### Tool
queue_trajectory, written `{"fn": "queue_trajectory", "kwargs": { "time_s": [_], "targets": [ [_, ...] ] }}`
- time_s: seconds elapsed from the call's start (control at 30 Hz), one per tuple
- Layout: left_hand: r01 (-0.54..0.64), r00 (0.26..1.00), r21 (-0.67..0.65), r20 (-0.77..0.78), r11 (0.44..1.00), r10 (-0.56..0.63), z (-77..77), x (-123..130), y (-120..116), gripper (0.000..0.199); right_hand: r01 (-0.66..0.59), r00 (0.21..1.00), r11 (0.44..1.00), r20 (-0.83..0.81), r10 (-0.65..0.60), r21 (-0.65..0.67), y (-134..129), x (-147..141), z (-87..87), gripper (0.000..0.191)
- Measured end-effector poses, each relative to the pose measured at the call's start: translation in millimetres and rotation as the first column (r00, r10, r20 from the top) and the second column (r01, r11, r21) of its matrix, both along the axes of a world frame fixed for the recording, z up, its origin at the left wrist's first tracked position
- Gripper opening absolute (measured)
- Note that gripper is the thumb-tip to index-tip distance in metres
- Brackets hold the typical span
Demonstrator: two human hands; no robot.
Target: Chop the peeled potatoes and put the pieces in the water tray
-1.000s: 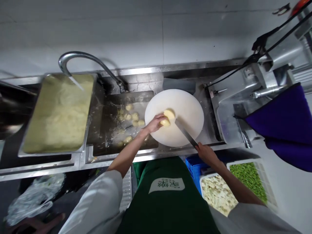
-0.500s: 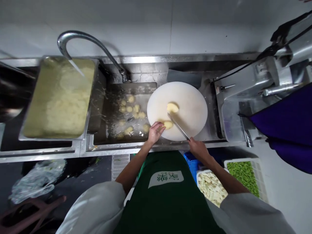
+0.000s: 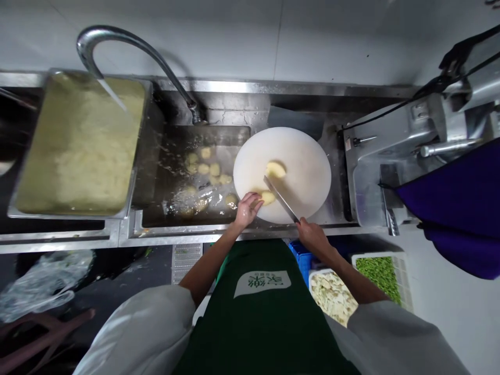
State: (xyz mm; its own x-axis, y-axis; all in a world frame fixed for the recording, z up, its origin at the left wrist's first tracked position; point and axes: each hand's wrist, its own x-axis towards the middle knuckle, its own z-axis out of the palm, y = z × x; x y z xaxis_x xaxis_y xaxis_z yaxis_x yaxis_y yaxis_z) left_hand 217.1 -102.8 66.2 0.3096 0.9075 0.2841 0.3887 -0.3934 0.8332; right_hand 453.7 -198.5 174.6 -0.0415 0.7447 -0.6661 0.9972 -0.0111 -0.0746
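Note:
My left hand (image 3: 247, 209) grips the left end of a peeled potato piece (image 3: 267, 197) near the front of a round white cutting board (image 3: 304, 151). My right hand (image 3: 311, 234) is closed around the handle of a kitchen knife (image 3: 282, 200). The blade slants up and left over the board, just beside the held piece, its tip close to a second potato piece (image 3: 275, 169) that lies loose. Whether the blade touches the held piece I cannot tell. Left of the board, several peeled potatoes (image 3: 214, 169) sit in the water of the sink (image 3: 230, 134).
A curved faucet (image 3: 136, 44) runs water into a deep metal pan (image 3: 128, 200) on the left. To the right stand a metal machine (image 3: 402, 125) and a purple cloth (image 3: 457, 208). Below the counter are a crate of chopped greens (image 3: 378, 276) and a container of pale slices (image 3: 332, 297).
The view has shifted slightly. The knife has moved a little up and left relative to the board, its tip nearer the loose potato piece. My left hand keeps its hold.

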Motion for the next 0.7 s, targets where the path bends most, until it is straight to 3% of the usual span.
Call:
{"fn": "queue_trajectory", "kwargs": {
  "time_s": [0.2,0.37,0.7],
  "targets": [
    [0.107,0.987,0.159,-0.136,0.982,-0.085,15.6,15.0,13.7,0.012,0.007,1.0,0.999,-0.015,-0.008,-0.038,4.6,-4.0,-1.5,0.028],
    [0.243,0.931,0.133,-0.31,0.961,-0.193,20.1,26.5,23.4,0.021,-0.012,1.0,1.0,-0.019,0.012,-0.003,2.7,-6.7,6.5,0.029],
    [0.177,0.953,0.21,-0.281,0.962,-0.114,13.2,24.1,14.1,0.02,0.012,0.999,1.0,-0.029,-0.013,-0.015,16.3,-18.4,8.0,0.032]
  ]
}}
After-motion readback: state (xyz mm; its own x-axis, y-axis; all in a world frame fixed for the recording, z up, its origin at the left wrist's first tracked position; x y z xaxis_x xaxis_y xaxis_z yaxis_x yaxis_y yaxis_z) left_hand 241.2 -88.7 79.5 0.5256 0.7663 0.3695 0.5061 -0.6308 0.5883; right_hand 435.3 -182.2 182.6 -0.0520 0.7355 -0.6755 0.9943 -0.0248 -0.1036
